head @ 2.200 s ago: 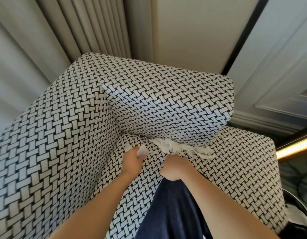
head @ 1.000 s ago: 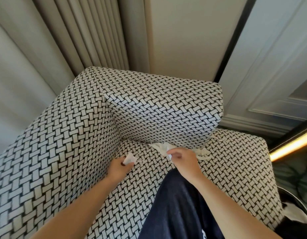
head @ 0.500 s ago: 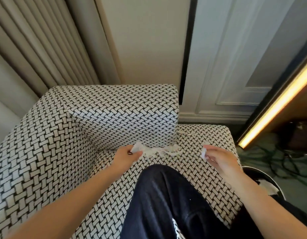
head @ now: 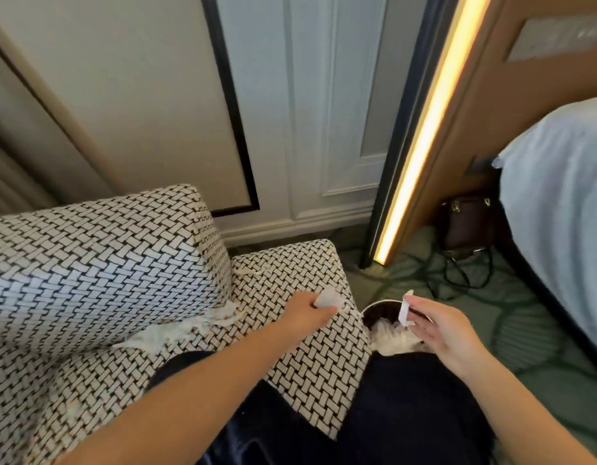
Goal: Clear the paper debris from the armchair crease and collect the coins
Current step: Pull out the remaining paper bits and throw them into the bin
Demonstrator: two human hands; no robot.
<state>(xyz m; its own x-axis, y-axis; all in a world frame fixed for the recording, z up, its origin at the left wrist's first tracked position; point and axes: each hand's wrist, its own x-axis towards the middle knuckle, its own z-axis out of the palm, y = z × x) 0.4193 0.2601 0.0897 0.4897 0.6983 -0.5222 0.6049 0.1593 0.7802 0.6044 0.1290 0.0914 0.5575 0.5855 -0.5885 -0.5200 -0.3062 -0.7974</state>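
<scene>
The black-and-white woven armchair [head: 99, 263] fills the left half. White shredded paper debris [head: 176, 330] lies along the crease between back cushion and seat. My left hand [head: 307, 313] hovers over the seat's right side and grips a small crumpled paper scrap [head: 327, 298]. My right hand [head: 444, 330] is over a round dark bin [head: 377, 312] beside the chair and pinches a white paper piece [head: 404, 312]. White paper [head: 391, 337] lies inside the bin. No coins are visible.
My dark-trousered knee [head: 391, 397] rests on the seat's front. A dark handbag [head: 466, 223] and black cables [head: 458, 273] lie on the green carpet. A lit wooden panel [head: 424, 129] and a bed [head: 565, 196] stand at the right.
The view has swung right, away from the chair's corner. Both hands moved right with their paper pieces; the right one now is above the bin, the left has left the crease.
</scene>
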